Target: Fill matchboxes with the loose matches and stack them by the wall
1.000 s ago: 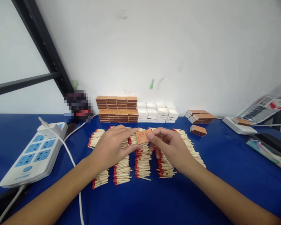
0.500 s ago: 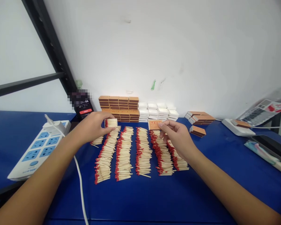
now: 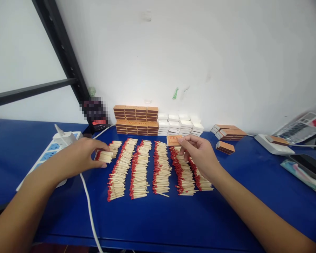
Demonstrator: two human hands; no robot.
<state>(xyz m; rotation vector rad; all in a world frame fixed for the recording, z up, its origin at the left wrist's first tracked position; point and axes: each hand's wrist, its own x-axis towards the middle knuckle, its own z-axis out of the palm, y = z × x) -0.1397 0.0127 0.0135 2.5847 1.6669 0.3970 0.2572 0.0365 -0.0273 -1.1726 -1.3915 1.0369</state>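
Between the thumb and fingers of my left hand (image 3: 88,154) is a small white matchbox tray (image 3: 105,156) with red-tipped matches in it. It is held at the left end of the match rows. My right hand (image 3: 198,151) pinches an orange matchbox sleeve (image 3: 174,140) above the top of a right-hand row. Several rows of loose matches (image 3: 140,172) lie on the blue table (image 3: 158,221), their red heads mostly to the left. The short leftmost row (image 3: 116,147) is beside the tray. My right hand partly hides the two rightmost rows.
Stacked matchboxes (image 3: 137,128) and white trays (image 3: 180,124) stand against the wall. More matchboxes (image 3: 230,134) sit to the right, near a white power strip (image 3: 274,146) and a dark phone (image 3: 310,167). At left are another power strip (image 3: 48,153) and a white cable (image 3: 89,207).
My left hand has moved left and toward me with the tray, from above the second row to beside the short leftmost row. My right hand keeps the sleeve in nearly the same place.
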